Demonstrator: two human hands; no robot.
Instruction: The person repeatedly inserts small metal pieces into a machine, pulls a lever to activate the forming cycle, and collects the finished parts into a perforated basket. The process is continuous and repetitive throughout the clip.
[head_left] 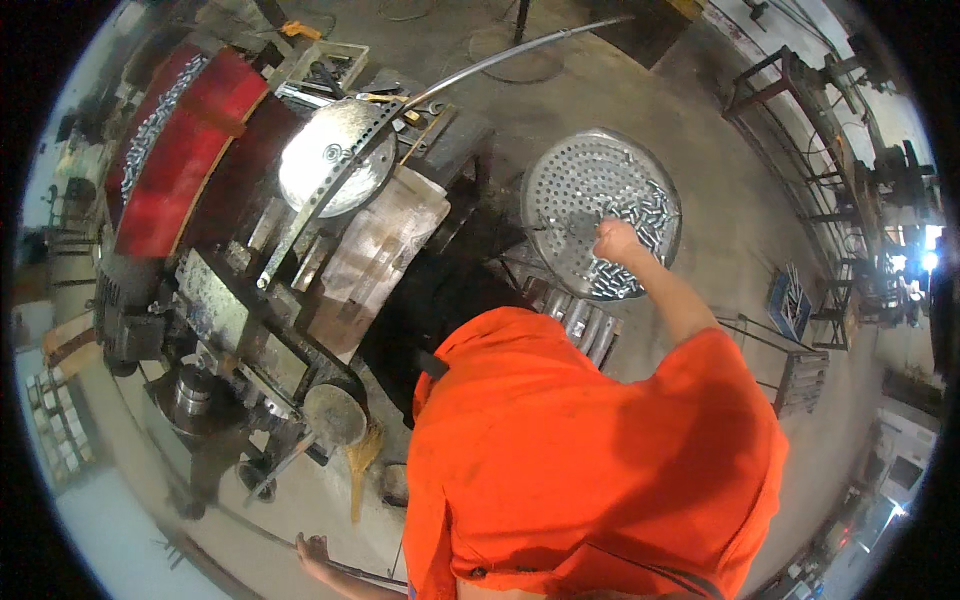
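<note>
My right hand (pixel 618 241) is over a round perforated metal tray (pixel 565 180), its fingers closed. What lies inside them is hidden. Short shiny metal pins (pixel 645 213) are heaped around that hand, on the right and near parts of the tray. Far to the lower left, my left hand (pixel 313 549) has its fingers curled at a thin dark rod (pixel 255 527), which shows on both sides of the hand.
At the left stands a machine with a long perforated bar (pixel 330 180) across a round silvery plate (pixel 315 150). More small metal parts (pixel 155 125) lie along a red sloped panel (pixel 200 150). A brush (pixel 360 465) hangs below. A metal rack (pixel 800 380) stands at the right.
</note>
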